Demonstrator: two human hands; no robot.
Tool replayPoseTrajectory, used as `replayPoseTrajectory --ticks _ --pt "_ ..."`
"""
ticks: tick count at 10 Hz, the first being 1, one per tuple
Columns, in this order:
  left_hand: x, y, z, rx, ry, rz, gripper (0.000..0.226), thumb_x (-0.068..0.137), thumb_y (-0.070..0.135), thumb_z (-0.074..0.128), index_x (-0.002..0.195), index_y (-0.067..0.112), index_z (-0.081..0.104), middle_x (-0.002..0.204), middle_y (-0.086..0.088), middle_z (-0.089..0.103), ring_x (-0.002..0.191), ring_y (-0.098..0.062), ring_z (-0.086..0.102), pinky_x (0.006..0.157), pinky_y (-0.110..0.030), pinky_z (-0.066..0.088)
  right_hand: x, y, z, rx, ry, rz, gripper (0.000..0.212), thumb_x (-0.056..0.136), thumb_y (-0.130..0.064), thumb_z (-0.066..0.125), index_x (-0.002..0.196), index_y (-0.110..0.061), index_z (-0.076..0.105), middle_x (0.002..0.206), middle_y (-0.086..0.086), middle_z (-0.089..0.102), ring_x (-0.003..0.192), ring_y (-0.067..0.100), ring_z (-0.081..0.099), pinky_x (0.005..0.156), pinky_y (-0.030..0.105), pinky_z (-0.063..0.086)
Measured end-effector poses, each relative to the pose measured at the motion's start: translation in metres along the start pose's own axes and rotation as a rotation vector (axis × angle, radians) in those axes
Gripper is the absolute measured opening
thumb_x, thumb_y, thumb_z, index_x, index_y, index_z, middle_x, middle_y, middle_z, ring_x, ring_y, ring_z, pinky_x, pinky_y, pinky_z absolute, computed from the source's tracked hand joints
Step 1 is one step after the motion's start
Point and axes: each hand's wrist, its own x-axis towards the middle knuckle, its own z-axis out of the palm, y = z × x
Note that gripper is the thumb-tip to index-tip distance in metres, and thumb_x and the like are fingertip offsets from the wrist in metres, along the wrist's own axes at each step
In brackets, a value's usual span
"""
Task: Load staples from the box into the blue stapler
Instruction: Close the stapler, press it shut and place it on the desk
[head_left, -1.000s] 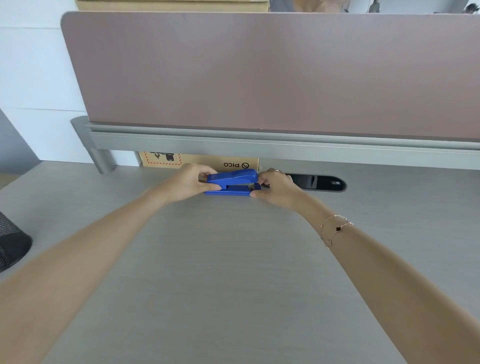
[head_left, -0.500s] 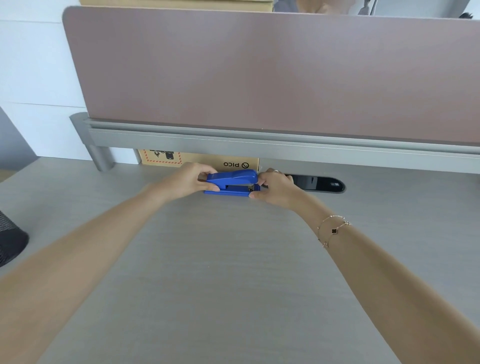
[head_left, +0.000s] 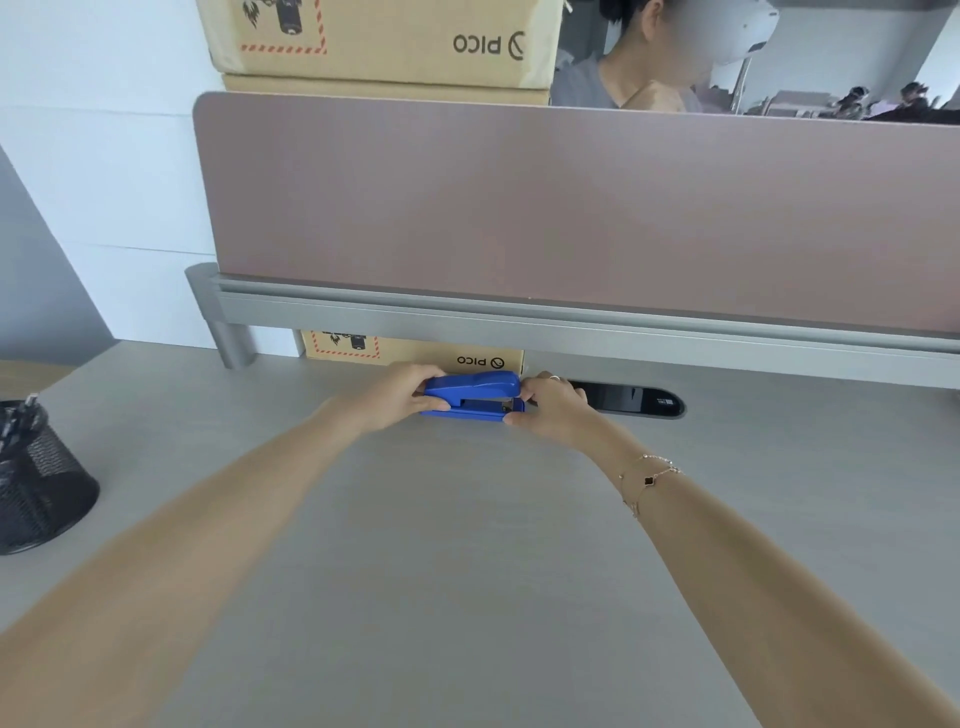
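Note:
The blue stapler (head_left: 475, 394) lies on the grey desk (head_left: 467, 545) near its far edge, just in front of the partition. My left hand (head_left: 400, 396) grips its rear end, thumb on the base and fingers over the top. At the front end, my right hand (head_left: 550, 410) pinches the nose with its fingertips. The stapler's arm looks closed over the base. No staple box shows in this view.
A brown partition (head_left: 571, 208) on a grey rail (head_left: 519, 317) closes off the far side. Cardboard boxes (head_left: 415, 353) sit behind it. A black cable port (head_left: 634, 400) lies right of the stapler. A black mesh pen holder (head_left: 36, 483) stands at the left edge. A person sits beyond the partition.
The head camera has tilted up, showing more above the partition. Both hands stay on the stapler in the same grip.

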Motion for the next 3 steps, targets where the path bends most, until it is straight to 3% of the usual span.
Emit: replayPoseTrajectory --ticks 1,2,3 --pt "-0.004 -0.005 0.004 0.002 0.016 -0.013 0.023 0.083 0.047 0.060 0.100 0.031 0.060 0.095 -0.007 0.068 0.087 -0.029 0.064 0.085 -0.053 0.052 0.000 -0.003 -0.001 -0.027 -0.020 0.018 0.031 0.082 -0.031 0.059 0.107 -0.012 0.057 0.118 0.011 0.053 0.116 0.031 0.043 0.101 0.042 0.028" --pt "-0.007 0.001 0.004 0.029 0.043 -0.044 0.042 0.084 0.039 0.065 0.122 0.023 0.054 0.111 -0.011 0.066 0.096 -0.029 0.065 0.090 -0.050 0.051 -0.002 -0.003 0.000 0.006 0.007 0.036 0.031 0.081 -0.030 0.060 0.107 -0.015 0.058 0.118 0.010 0.054 0.117 0.030 0.042 0.100 0.041 0.029" --pt "-0.013 0.014 0.000 0.070 0.055 -0.100 0.069 0.085 0.024 0.070 0.142 0.008 0.035 0.131 -0.016 0.055 0.115 -0.032 0.057 0.102 -0.045 0.044 -0.006 -0.005 0.002 -0.028 0.032 0.066 0.028 0.080 -0.030 0.060 0.105 -0.017 0.060 0.115 0.011 0.057 0.115 0.032 0.044 0.098 0.040 0.032"
